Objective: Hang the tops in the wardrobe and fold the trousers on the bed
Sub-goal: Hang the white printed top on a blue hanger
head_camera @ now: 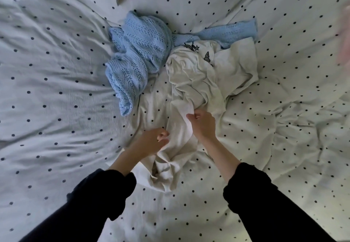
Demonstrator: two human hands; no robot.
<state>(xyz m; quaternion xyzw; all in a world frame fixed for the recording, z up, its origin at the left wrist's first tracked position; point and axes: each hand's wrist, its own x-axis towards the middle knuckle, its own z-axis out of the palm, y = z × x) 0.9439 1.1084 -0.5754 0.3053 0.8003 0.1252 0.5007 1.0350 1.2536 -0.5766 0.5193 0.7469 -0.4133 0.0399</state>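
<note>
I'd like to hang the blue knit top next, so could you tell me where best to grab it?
Grip the blue knit top at its bunched upper hump, coming from the left; that side lies free, while its right sleeve runs under the white garment.

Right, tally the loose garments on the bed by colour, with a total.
Light blue: 1, the knitted cardigan.
Cream white: 1, the printed top, gripped by the left hand and right hand.
Total: 2.

The bedcover (pixel 56 90) is white with dark dots. At twelve o'clock lies a pale blue openwork knit (pixel 138 52); beside it a cream top (pixel 198 82) bears small dark prints. The sleeves (pixel 265 204) are black.
</note>
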